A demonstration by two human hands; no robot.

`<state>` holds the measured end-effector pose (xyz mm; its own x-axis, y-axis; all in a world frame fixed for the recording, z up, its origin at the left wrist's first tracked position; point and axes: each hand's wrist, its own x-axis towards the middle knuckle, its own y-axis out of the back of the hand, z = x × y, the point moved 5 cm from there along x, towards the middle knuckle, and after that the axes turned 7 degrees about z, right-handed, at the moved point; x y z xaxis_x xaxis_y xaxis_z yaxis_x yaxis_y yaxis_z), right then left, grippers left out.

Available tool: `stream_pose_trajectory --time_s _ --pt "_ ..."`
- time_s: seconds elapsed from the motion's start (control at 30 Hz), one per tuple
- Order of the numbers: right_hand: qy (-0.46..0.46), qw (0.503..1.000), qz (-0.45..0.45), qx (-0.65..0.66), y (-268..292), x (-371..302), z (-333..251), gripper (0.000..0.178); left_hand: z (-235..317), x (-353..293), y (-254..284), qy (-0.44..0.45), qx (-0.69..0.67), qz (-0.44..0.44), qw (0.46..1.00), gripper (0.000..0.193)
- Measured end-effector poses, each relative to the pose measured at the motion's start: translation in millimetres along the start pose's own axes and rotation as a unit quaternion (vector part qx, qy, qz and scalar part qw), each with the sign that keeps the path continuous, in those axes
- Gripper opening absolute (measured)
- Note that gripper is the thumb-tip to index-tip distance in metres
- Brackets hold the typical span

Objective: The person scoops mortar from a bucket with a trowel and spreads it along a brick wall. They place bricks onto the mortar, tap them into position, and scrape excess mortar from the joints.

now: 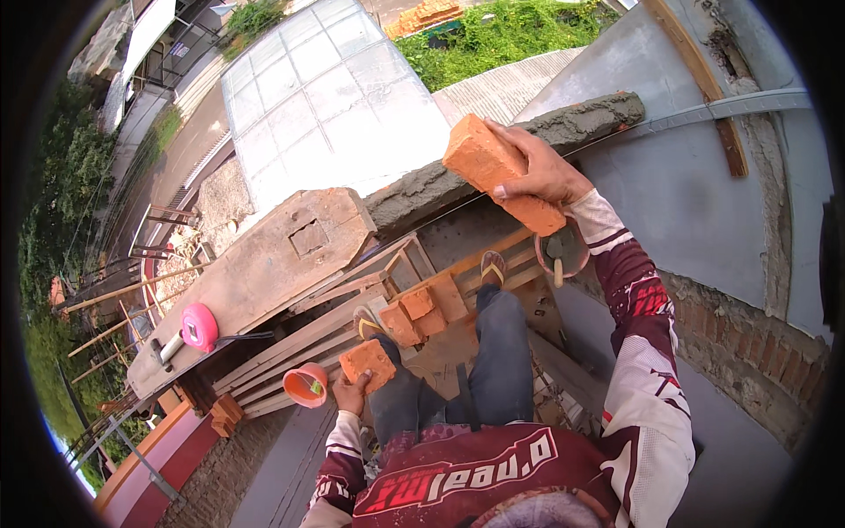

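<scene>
In my right hand (546, 167) is an orange brick (482, 157), gripped from its right side with fingers over the top. It is held over the wall top, where a strip of wet grey mortar (590, 121) runs. My left hand (351, 393) is closed around a second brick (368, 363), low beside my left leg. Several more bricks (414, 312) sit on the planks by my feet. Below my right wrist, a trowel (555, 260) rests in a bucket (570, 250). An orange-pink bucket (306, 385) stands next to my left hand.
A broad wooden board (264, 255) lies along the wall at left, carrying a pink round tape reel (200, 326) and a hammer (167, 350). I stand on wooden scaffold planks (290, 352). A taut string follows the mortar. Beyond the wall is a pale metal roof (334, 88).
</scene>
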<state>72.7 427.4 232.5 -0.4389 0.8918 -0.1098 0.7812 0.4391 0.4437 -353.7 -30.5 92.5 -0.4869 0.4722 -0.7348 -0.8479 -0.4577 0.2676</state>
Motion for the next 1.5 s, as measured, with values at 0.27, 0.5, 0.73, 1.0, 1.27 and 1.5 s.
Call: stream_pose_trajectory --time_s 0.27,0.5,0.73,1.0,1.27,1.5 --pt "0.227 0.836 -0.204 -0.456 -72 83 25 0.115 -45 -51 39 0.028 -0.077 0.167 0.983 0.029" --pt "0.232 0.838 -0.216 -0.444 -100 71 55 0.117 -76 -69 32 0.082 -0.074 0.190 0.976 0.032" --pt "0.246 0.832 -0.192 -0.459 -115 65 53 0.116 -59 -60 16 0.054 -0.096 0.148 0.983 0.033" --pt "0.275 0.833 -0.167 -0.449 -127 61 46 0.114 -43 -53 15 0.058 -0.086 0.128 0.986 0.033" --pt "0.230 0.832 -0.203 -0.461 -133 67 45 0.117 -54 -40 21 0.056 -0.051 0.109 0.991 0.031" --pt "0.058 0.949 0.022 -0.308 -62 75 49 0.088 -32 -29 15 0.042 -0.007 0.035 0.998 0.042"
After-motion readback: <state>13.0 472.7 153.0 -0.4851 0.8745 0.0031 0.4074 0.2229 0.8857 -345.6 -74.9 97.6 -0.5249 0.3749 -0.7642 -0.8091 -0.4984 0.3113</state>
